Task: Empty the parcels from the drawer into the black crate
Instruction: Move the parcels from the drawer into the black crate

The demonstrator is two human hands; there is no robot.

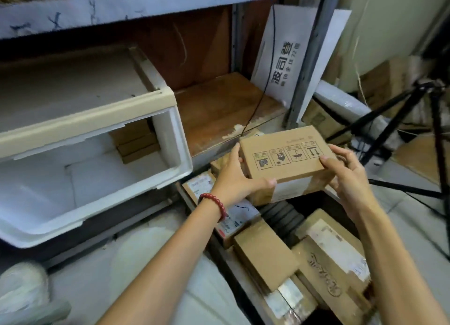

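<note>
Held parcel: a brown cardboard parcel (285, 154) with four printed handling symbols on its top face, right of centre in the frame, raised over the far end of the crate and tilted slightly.
Left grip: the left grip (235, 176) clasps the parcel's left end, fingers curled on the far side and thumb lying along the near bottom edge; a red bead bracelet (215, 204) circles the wrist.
Right grip: the right grip (345, 171) clasps the parcel's right end, thumb pressed on the top face near the corner, fingers wrapped round the side.
Black crate: the black crate (282, 217) sits on the floor in the lower right of the frame, with several crate parcels (265, 251) lying in it, some bearing white labels.
Drawer: the white drawer (181, 142) stands pulled out at the left of the frame; a few drawer parcels (136, 142) are stacked in its far right corner.
Shelf: a worn wooden shelf board (219, 105) lies behind the held parcel, a printed white board (285, 57) leaning at its right end.
Tripod: a black tripod (414, 120) stands at the right edge.
</note>
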